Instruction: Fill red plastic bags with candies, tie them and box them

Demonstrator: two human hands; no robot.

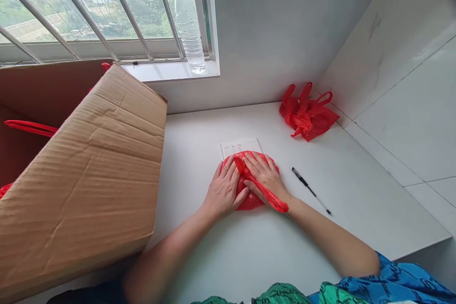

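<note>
Left hand [223, 193] and right hand [265, 178] lie flat, grips open, on red plastic bag [248, 201]; black pen [310, 190] near right on surface [356, 199].

Two hands: the left hand [223, 190] and the right hand [266, 178]. Two red bags on the table [249, 256]: one flat bag [248, 199] and one crumpled bag [308, 114]. One box [92, 166] (more red plastic [30, 127] shows inside it, too hidden to count as bags). One pen [310, 190]. One paper [240, 146]. One bottle [188, 23].
</note>
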